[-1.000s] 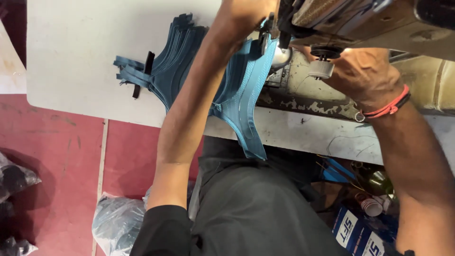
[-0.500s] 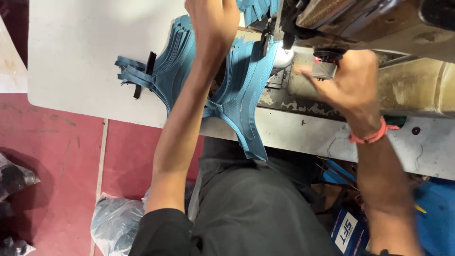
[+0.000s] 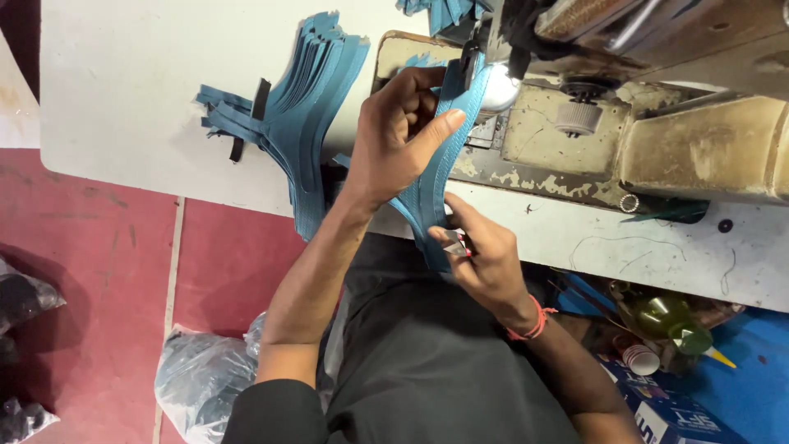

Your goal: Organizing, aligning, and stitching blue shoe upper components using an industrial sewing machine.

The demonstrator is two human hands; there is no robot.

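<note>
Left hand [image 3: 403, 136] fingers pinch a blue strap [image 3: 444, 156] under the sewing machine [image 3: 657, 99]; right hand [image 3: 485, 259] fingers grip small snips [image 3: 457, 242] below. Stitched straps [image 3: 304, 115] are piled on the bench [image 3: 123, 82].

The sewing machine [image 3: 657, 99] is cut off by the top edge.

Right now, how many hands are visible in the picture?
2. The left hand holds the blue strap up near the sewing machine. The right hand pinches the same strap lower down, at the table edge. No other hands show.
</note>
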